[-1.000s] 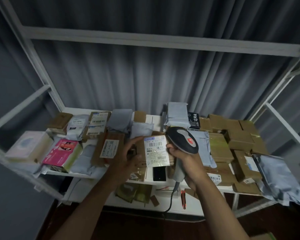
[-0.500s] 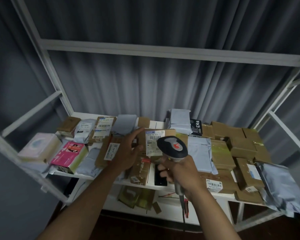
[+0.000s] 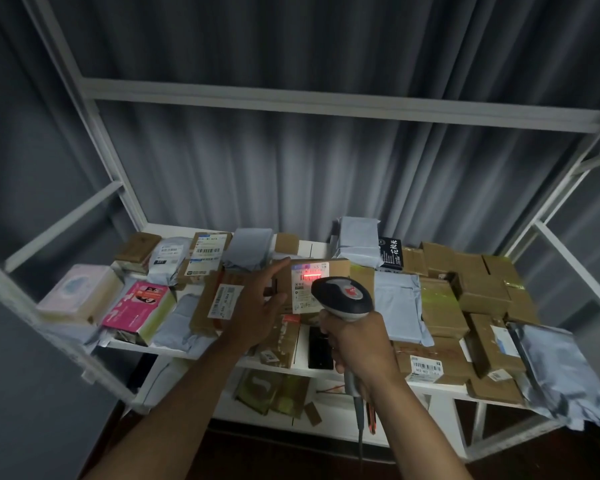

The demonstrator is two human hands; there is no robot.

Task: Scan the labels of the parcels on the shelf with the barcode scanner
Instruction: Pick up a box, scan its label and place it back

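While gripped in the right hand (image 3: 355, 344), barcode scanner (image 3: 342, 296) aimed up-shelf at labelled parcel (image 3: 312, 284) just ahead, steadied by spread left hand (image 3: 257, 313) alongside.

The shelf (image 3: 305, 370) carries parcels across its whole width. The tissue pack (image 3: 80, 292) lies at the left end, the boxed carton (image 3: 137, 311) just right of it. At the middle the labelled box (image 3: 314, 284) lies among the parcels, the left hand (image 3: 257, 313) at its left edge and the barcode scanner (image 3: 342, 297) before it, gripped by the right hand (image 3: 359, 344). Stacked cardboard boxes (image 3: 478, 289) fill the right side, with the foil bag (image 3: 561, 372) at the far right (overhanging the edge). The curtain (image 3: 291, 174) hangs behind.
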